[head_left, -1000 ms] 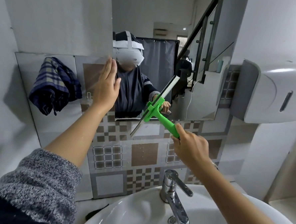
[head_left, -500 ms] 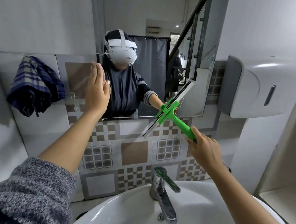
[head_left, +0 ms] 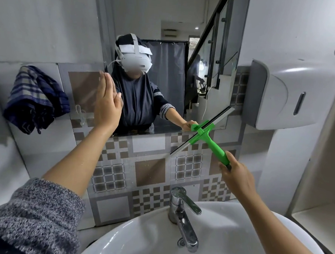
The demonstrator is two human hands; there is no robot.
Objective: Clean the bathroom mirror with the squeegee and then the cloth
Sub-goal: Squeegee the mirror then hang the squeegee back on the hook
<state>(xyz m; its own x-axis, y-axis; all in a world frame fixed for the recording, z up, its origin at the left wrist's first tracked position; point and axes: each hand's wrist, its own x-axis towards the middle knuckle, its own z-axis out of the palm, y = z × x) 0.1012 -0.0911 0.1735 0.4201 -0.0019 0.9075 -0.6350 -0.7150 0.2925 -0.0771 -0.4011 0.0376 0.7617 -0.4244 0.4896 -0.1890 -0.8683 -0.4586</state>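
One second has carried the squeegee (head_left: 203, 132) from the middle of the mirror's (head_left: 169, 19) lower band to its bottom right corner. The slanted blade now reaches the glass's right edge with its upper end and hangs over the patterned tiles (head_left: 148, 170) with its lower end. The right hand (head_left: 236, 176) is clamped round the end of the green handle. The left hand (head_left: 106, 105) stays flat, fingers straight and together, at the mirror's left edge; whether the palm touches the glass I cannot tell. The checked cloth (head_left: 35, 99) hangs on the wall to the left, well apart from both hands. I judge this stroke is running off the glass, so the squeegee pass either ends here or needs another run higher up before the cloth.
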